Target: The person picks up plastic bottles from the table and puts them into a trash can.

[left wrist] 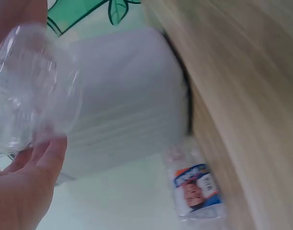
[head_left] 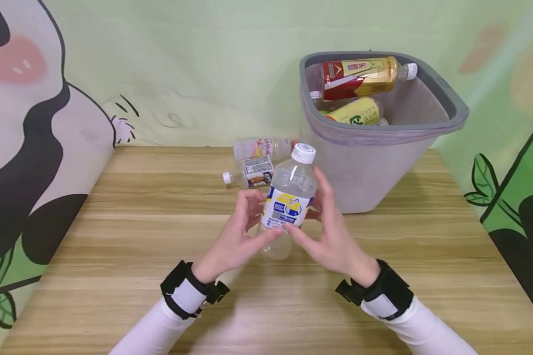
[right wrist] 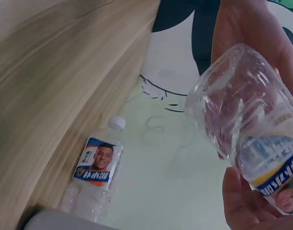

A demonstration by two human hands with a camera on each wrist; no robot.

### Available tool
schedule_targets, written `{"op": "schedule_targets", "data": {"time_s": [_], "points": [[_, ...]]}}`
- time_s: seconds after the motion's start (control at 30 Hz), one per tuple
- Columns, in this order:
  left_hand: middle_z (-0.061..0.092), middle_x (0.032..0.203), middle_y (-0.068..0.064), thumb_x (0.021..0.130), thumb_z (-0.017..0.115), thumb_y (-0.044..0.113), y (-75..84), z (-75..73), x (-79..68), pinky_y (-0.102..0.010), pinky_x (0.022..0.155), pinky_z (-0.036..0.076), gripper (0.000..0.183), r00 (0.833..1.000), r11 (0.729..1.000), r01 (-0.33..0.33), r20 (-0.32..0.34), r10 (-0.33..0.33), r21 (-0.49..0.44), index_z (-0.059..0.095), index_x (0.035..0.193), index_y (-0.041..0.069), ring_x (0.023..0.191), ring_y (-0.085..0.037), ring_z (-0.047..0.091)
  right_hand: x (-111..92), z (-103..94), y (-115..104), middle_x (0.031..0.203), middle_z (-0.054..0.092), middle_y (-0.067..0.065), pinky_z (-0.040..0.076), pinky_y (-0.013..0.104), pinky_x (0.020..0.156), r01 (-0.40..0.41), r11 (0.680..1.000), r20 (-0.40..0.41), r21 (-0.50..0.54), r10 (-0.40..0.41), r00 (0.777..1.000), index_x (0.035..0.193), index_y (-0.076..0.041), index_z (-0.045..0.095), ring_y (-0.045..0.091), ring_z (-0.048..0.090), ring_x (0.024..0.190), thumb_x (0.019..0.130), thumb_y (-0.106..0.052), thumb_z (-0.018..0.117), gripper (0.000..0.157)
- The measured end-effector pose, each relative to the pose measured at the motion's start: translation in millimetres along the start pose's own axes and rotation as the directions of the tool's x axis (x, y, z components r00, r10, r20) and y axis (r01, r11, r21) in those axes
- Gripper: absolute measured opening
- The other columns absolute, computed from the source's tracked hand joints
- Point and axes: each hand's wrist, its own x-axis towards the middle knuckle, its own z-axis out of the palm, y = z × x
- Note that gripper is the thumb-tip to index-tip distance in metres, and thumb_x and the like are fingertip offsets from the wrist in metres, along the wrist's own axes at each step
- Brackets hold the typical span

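A clear plastic bottle (head_left: 288,202) with a white cap and a white, blue and yellow label is held up over the table, tilted, cap end upward. The left hand (head_left: 235,234) grips its left side, thumb across the front by the label's lower edge. From the other side, the right hand (head_left: 330,234) holds it the same way, the two thumb tips close together. In the right wrist view the bottle's bare lower part (right wrist: 232,96) looks see-through, with no drink visible there. Behind it lies another clear bottle (head_left: 258,172) with a face on its label.
A pinkish labelled bottle (head_left: 257,148) lies at the table's back edge. To the right stands a grey bin (head_left: 351,172) with several bottles inside, among them a red and gold one (head_left: 360,76) near the rim. A printed panda backdrop (head_left: 182,74) hangs behind the wooden table (head_left: 129,256).
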Motion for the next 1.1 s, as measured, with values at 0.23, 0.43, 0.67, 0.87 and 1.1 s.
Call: {"op": "schedule_targets", "data": {"time_s": [0.23, 0.43, 0.67, 0.87, 1.1], "points": [[0.044, 0.141, -0.014, 0.090, 0.057, -0.001, 4.3, -4.0, 7.6, -0.042, 0.103, 0.042, 0.055, 0.984, 0.983, -0.177, -0.007, 0.178, 0.053, 0.031, 0.139, 0.006, 0.123, -0.028, 0.049, 23.3, -17.5, -21.1, 0.125, 0.050, 0.020, 0.056, 0.037, 0.078, 0.041, 0.999, -0.066, 0.027, -0.039, 0.997, 0.152, -0.010, 0.002, 0.029, 0.059, 0.101, 0.078, 0.003, 0.066, 0.099], [0.038, 0.144, -0.020, 0.090, 0.049, -0.010, 27.7, -7.8, 9.1, -0.047, 0.100, 0.043, 0.048, 0.971, 0.969, -0.234, -0.024, 0.237, 0.085, 0.036, 0.137, -0.006, 0.121, -0.034, 0.049, 58.8, -51.6, -48.2, 0.124, 0.052, 0.021, 0.053, 0.032, 0.084, 0.152, 0.987, -0.192, 0.048, -0.140, 0.971, 0.151, -0.002, 0.011, 0.029, 0.057, 0.103, 0.085, -0.005, 0.057, 0.080], [0.040, 0.145, -0.011, 0.093, 0.050, -0.001, 14.0, -11.7, 8.2, -0.044, 0.097, 0.046, 0.046, 0.972, 0.969, -0.227, -0.045, 0.232, 0.101, 0.039, 0.138, 0.000, 0.120, -0.030, 0.050, 103.1, -95.2, -72.7, 0.113, 0.057, 0.023, 0.056, 0.029, 0.080, 0.232, 0.968, -0.431, 0.093, -0.171, 0.886, 0.146, 0.004, 0.023, 0.031, 0.058, 0.097, 0.080, 0.000, 0.058, 0.075], [0.040, 0.145, -0.005, 0.094, 0.052, 0.005, -0.4, -14.0, 7.8, -0.041, 0.095, 0.048, 0.047, 0.972, 0.969, -0.224, -0.050, 0.230, 0.109, 0.041, 0.139, 0.009, 0.120, -0.026, 0.051, 126.7, -121.2, -78.5, 0.119, 0.057, 0.017, 0.051, 0.027, 0.084, 0.186, 0.982, -0.542, -0.022, -0.168, 0.824, 0.143, -0.001, 0.031, 0.031, 0.054, 0.100, 0.079, -0.002, 0.061, 0.070], [0.039, 0.145, -0.005, 0.093, 0.053, 0.005, -2.8, -12.9, 6.1, -0.041, 0.096, 0.047, 0.047, 0.974, 0.968, -0.216, -0.041, 0.223, 0.131, 0.042, 0.138, 0.009, 0.120, -0.025, 0.051, 138.0, -137.4, -71.8, 0.125, 0.056, -0.004, 0.040, 0.028, 0.093, 0.043, 0.907, -0.499, -0.420, -0.270, 0.824, 0.133, -0.010, 0.049, 0.014, 0.046, 0.113, 0.079, -0.007, 0.064, 0.056]]}}
